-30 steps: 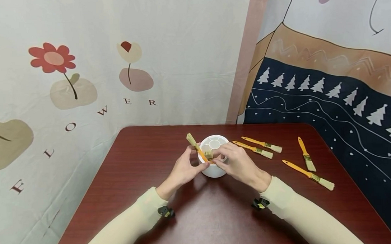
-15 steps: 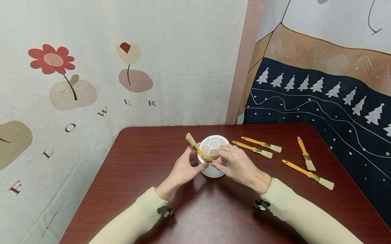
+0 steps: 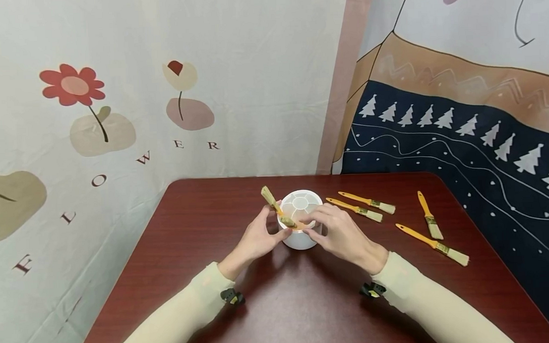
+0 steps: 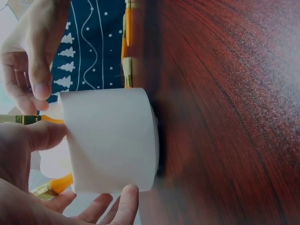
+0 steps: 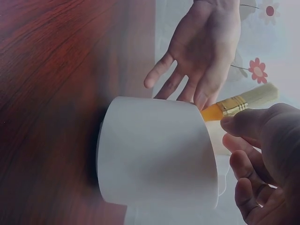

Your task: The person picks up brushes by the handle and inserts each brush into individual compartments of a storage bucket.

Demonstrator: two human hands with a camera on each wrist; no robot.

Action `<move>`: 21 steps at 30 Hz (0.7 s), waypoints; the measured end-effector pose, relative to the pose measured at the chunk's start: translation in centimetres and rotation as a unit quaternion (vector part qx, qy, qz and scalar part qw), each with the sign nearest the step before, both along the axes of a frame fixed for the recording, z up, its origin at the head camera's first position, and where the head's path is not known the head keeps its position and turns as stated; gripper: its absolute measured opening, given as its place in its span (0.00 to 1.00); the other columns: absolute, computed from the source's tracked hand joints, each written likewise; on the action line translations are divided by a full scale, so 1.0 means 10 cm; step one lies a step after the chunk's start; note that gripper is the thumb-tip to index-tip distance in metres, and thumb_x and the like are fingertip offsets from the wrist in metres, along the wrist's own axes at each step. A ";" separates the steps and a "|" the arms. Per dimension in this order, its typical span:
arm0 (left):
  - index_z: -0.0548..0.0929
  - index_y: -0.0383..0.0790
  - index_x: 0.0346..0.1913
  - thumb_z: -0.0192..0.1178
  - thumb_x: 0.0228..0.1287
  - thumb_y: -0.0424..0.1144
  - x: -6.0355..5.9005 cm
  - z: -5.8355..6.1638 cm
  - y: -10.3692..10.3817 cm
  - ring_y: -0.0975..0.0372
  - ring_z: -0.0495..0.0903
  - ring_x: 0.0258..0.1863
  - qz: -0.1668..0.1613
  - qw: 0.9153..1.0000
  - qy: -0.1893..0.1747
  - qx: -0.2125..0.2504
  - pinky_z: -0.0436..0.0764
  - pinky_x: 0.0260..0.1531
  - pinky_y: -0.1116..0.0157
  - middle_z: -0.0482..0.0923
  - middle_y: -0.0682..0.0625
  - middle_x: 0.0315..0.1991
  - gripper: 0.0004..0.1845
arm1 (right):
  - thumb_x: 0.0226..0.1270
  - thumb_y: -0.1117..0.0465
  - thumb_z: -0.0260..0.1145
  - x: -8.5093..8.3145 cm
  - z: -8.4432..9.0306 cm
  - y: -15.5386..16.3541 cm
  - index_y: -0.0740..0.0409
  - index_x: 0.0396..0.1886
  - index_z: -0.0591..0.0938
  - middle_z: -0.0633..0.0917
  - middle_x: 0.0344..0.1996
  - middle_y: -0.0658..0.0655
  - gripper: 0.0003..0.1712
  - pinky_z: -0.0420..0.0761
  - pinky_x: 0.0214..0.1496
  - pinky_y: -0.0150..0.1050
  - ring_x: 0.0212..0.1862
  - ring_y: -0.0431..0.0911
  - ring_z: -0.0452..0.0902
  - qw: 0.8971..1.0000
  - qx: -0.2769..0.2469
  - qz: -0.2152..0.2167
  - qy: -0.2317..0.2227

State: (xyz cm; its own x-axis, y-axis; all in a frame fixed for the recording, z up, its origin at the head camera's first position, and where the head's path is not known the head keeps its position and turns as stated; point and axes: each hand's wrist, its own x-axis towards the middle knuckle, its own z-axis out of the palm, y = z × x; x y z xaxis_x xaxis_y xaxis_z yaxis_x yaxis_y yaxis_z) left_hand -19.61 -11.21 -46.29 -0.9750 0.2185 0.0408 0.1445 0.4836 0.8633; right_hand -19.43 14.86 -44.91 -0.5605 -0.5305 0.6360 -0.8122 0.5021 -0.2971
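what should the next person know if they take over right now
Left hand: fingers against the side of the white holder, steadying it.
Right hand: at the holder's rim, fingers on a second brush going in.
Done: one brush stands in the holder, bristles up.
Left: four brushes on the table to the right, the nearest beside the holder.

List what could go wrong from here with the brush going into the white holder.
1. The yellow-handled paintbrush stands tilted in the white round compartmented holder; it could lever the holder over.
2. The right hand crowds the rim and might knock that brush out.
3. The left hand only touches the wall, so the holder may slide on the red-brown wooden table.
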 end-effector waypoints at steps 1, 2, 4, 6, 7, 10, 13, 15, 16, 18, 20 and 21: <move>0.71 0.47 0.88 0.80 0.76 0.45 0.00 0.00 0.00 0.37 0.83 0.79 -0.001 1.000 0.001 -0.001 0.80 0.78 0.33 0.84 0.38 0.77 0.43 | 0.64 0.68 0.90 0.01 0.00 0.01 0.56 0.54 0.96 0.96 0.46 0.53 0.19 0.92 0.41 0.41 0.43 0.45 0.89 1.000 -0.001 -0.001 0.000; 0.71 0.47 0.88 0.80 0.76 0.44 0.00 0.00 0.00 0.38 0.83 0.78 -0.002 1.000 0.001 -0.001 0.80 0.78 0.33 0.84 0.38 0.77 0.43 | 0.64 0.68 0.90 0.01 0.00 0.02 0.56 0.54 0.96 0.96 0.46 0.53 0.20 0.93 0.42 0.41 0.43 0.46 0.89 1.000 -0.003 -0.003 -0.001; 0.71 0.47 0.88 0.80 0.76 0.44 -0.01 -0.01 0.00 0.38 0.84 0.78 -0.004 1.000 0.002 0.001 0.80 0.78 0.33 0.85 0.38 0.76 0.44 | 0.64 0.68 0.90 0.02 0.01 0.05 0.56 0.55 0.96 0.96 0.46 0.53 0.20 0.93 0.43 0.42 0.43 0.47 0.90 1.000 -0.005 -0.009 -0.006; 0.71 0.46 0.88 0.80 0.76 0.44 -0.02 -0.02 0.00 0.37 0.85 0.77 -0.006 1.000 0.002 0.007 0.80 0.77 0.33 0.85 0.37 0.76 0.44 | 0.64 0.69 0.90 0.03 0.01 0.08 0.56 0.55 0.96 0.96 0.47 0.53 0.20 0.93 0.45 0.41 0.43 0.47 0.90 1.000 -0.005 -0.017 -0.013; 0.71 0.46 0.89 0.79 0.76 0.43 -0.02 -0.02 0.00 0.37 0.86 0.76 -0.006 1.000 0.002 0.009 0.80 0.78 0.33 0.85 0.37 0.76 0.44 | 0.63 0.69 0.90 0.03 0.01 0.09 0.56 0.55 0.95 0.96 0.47 0.53 0.21 0.94 0.46 0.42 0.44 0.48 0.90 1.000 -0.006 -0.020 -0.015; 0.71 0.45 0.89 0.79 0.76 0.42 -0.03 -0.02 0.01 0.37 0.86 0.75 -0.011 1.000 0.001 0.017 0.79 0.78 0.33 0.85 0.36 0.76 0.44 | 0.62 0.70 0.90 0.05 0.01 0.14 0.56 0.55 0.95 0.96 0.47 0.53 0.21 0.95 0.47 0.44 0.44 0.48 0.90 0.999 -0.009 -0.027 -0.018; 0.70 0.44 0.89 0.79 0.76 0.39 -0.05 -0.03 0.00 0.37 0.86 0.76 -0.020 0.999 -0.006 0.030 0.79 0.79 0.34 0.85 0.36 0.76 0.44 | 0.62 0.71 0.90 0.05 0.01 0.19 0.56 0.54 0.95 0.95 0.45 0.53 0.21 0.95 0.46 0.47 0.43 0.48 0.89 0.999 -0.016 -0.031 -0.016; 0.69 0.44 0.90 0.78 0.76 0.37 -0.08 -0.04 0.00 0.38 0.86 0.76 -0.029 0.999 -0.012 0.042 0.81 0.78 0.35 0.84 0.36 0.77 0.45 | 0.62 0.71 0.90 0.05 0.01 0.23 0.56 0.54 0.96 0.95 0.45 0.53 0.21 0.94 0.45 0.47 0.43 0.48 0.89 0.999 -0.019 -0.036 -0.013; 0.69 0.44 0.90 0.78 0.76 0.36 -0.09 -0.05 0.00 0.38 0.86 0.76 -0.033 0.998 -0.013 0.047 0.82 0.76 0.36 0.84 0.36 0.77 0.45 | 0.62 0.71 0.90 0.05 0.02 0.25 0.56 0.54 0.96 0.96 0.45 0.53 0.21 0.94 0.45 0.46 0.44 0.47 0.89 0.999 -0.019 -0.040 -0.012; 0.68 0.44 0.91 0.77 0.76 0.34 -0.12 -0.05 0.00 0.38 0.85 0.76 -0.043 0.997 -0.021 0.058 0.83 0.74 0.38 0.82 0.36 0.78 0.45 | 0.63 0.71 0.90 0.04 0.02 0.29 0.56 0.54 0.96 0.96 0.45 0.53 0.21 0.94 0.45 0.44 0.44 0.46 0.89 0.999 -0.021 -0.048 -0.010; 0.67 0.44 0.92 0.75 0.76 0.33 -0.15 -0.05 0.00 0.38 0.83 0.78 -0.050 0.996 -0.026 0.065 0.83 0.73 0.39 0.81 0.36 0.80 0.46 | 0.63 0.71 0.90 0.02 0.03 0.33 0.56 0.54 0.96 0.96 0.45 0.53 0.21 0.95 0.47 0.43 0.45 0.45 0.89 0.998 -0.023 -0.058 -0.011; 0.66 0.45 0.92 0.75 0.76 0.32 -0.16 -0.05 0.00 0.39 0.82 0.79 -0.052 0.996 -0.031 0.068 0.82 0.73 0.40 0.80 0.36 0.81 0.46 | 0.63 0.71 0.90 0.01 0.03 0.35 0.56 0.54 0.96 0.96 0.46 0.53 0.20 0.95 0.47 0.44 0.45 0.45 0.90 0.998 -0.025 -0.061 -0.013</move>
State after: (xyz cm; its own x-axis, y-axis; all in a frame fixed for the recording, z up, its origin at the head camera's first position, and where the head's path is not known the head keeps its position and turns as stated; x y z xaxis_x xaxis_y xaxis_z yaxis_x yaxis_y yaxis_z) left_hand -21.22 -11.22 -46.76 -0.9490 0.3147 0.0178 0.1325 0.3469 0.9285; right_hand -19.31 18.39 -44.58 -0.6354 -0.4257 0.6442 -0.7379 0.5805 -0.3443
